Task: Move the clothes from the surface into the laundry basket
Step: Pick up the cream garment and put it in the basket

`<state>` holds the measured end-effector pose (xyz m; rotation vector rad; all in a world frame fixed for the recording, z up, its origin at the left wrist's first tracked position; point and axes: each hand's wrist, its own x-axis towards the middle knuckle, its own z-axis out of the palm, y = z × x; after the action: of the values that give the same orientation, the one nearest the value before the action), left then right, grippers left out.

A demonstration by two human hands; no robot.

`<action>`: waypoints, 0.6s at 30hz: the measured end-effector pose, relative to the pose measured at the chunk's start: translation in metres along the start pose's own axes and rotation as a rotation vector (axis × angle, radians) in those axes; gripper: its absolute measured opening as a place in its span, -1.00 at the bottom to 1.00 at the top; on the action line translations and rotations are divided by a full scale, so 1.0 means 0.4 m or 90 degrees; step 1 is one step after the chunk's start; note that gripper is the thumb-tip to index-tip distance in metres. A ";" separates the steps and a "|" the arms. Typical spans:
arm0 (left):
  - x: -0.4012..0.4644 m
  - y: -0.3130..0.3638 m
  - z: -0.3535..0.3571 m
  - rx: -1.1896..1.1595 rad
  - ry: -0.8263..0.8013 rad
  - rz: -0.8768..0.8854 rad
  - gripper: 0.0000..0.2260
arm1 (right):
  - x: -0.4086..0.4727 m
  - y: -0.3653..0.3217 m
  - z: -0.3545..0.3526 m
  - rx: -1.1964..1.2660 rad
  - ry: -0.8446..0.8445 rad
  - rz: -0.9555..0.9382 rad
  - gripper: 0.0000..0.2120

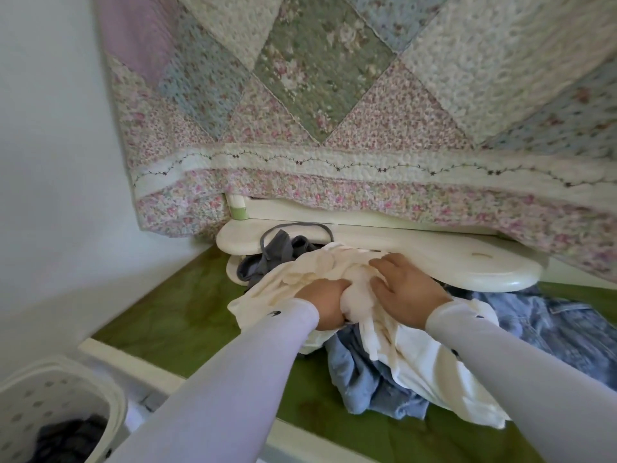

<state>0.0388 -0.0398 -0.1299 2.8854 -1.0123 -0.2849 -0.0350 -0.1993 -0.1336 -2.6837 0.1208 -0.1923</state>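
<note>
On the green surface (187,315) below a hanging patchwork quilt (334,95), both hands work at a cream-white garment (417,365) that tops a loose pile of clothes. The left hand (329,304) is curled into a bunch of the cream cloth, and the right hand (405,285) presses down with fingers bent over the same bunch, so both appear to be gathering it for a lift. Under and beside it lie a light blue denim piece (364,379) and a darker washed denim piece (561,332) to the right, while a grey garment (267,262) with a thin strap rests against a cream wooden board (467,265) behind the hands. At lower left stands the white perforated laundry basket (56,392), well apart from the pile, with some dark clothing (70,439) already inside. The task looks begun but far from finished: at least four pieces remain on the surface.
</note>
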 end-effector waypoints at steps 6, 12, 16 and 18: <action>-0.051 0.000 -0.143 -0.236 0.050 -0.056 -0.95 | -0.030 0.007 -0.026 0.033 0.045 0.022 -0.42; -0.115 0.057 -0.252 -0.830 0.204 -0.104 -0.73 | -0.061 -0.025 -0.046 0.058 0.050 0.060 0.16; -0.150 0.105 -0.300 -0.998 0.222 -0.038 -0.72 | -0.065 -0.048 -0.050 0.153 0.065 0.064 0.29; -0.160 0.119 -0.316 -1.037 0.210 -0.024 -0.68 | -0.066 -0.061 -0.049 0.214 0.084 0.063 0.31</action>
<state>-0.0144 -0.0361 0.0097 1.3694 -0.2931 -0.3573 -0.0626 -0.1827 -0.1086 -2.3237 0.2388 -0.3286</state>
